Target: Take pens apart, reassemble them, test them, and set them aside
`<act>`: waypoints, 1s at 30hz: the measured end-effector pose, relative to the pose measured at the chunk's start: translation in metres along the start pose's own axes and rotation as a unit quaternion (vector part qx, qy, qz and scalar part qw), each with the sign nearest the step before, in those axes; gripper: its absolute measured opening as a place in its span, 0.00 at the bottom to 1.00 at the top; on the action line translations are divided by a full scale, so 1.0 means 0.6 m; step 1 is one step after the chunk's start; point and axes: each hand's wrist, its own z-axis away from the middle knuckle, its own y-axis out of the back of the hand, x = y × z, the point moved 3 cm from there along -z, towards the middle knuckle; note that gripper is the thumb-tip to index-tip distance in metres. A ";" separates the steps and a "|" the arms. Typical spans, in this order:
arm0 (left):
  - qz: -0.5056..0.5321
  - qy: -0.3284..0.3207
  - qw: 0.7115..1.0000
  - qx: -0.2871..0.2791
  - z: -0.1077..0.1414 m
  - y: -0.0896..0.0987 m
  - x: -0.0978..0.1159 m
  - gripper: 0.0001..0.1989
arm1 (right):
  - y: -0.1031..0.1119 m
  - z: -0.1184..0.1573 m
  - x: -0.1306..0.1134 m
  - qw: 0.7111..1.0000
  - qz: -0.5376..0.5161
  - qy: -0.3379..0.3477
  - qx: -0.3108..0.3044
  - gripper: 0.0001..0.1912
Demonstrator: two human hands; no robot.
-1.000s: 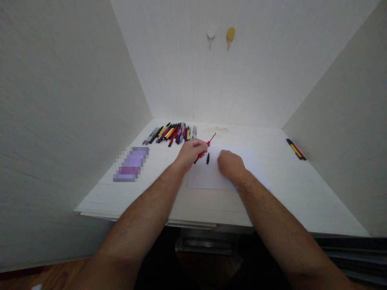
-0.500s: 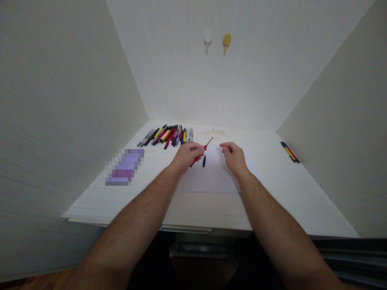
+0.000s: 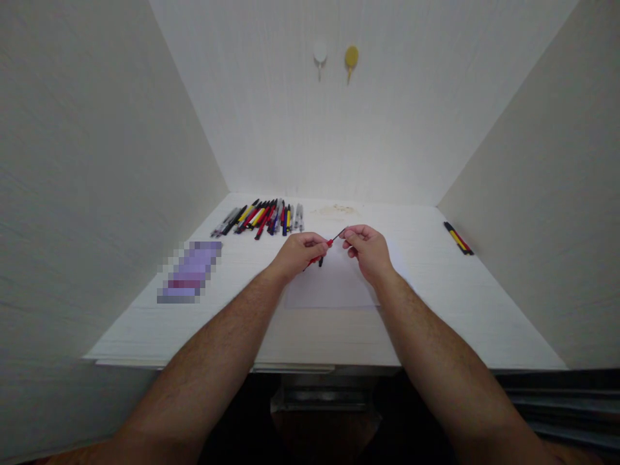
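Now pinching a red pen [image 3: 330, 243] between thumb and fingers of the left hand [image 3: 301, 252]; touching its thin refill [image 3: 339, 234] with curled fingers of the right hand [image 3: 372, 252], too small to tell if pinched.

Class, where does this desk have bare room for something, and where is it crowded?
Bare: between the paper and the pens at far right; also between the purple rectangle and the paper. Crowded: back left, with the pen pile, and centre, with left hand and right hand.
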 end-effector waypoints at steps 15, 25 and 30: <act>-0.032 -0.019 0.999 -0.016 0.004 -0.003 0.007 0.11 | -0.004 0.001 0.000 1.000 -0.015 -0.006 -0.010 0.12; -0.035 -0.025 0.999 -0.001 0.001 0.001 0.004 0.12 | 0.000 0.001 0.001 0.999 -0.035 -0.002 0.000 0.12; -0.062 -0.029 0.997 0.021 -0.003 0.007 0.000 0.12 | 0.014 -0.006 -0.005 0.995 -0.079 -0.011 0.066 0.13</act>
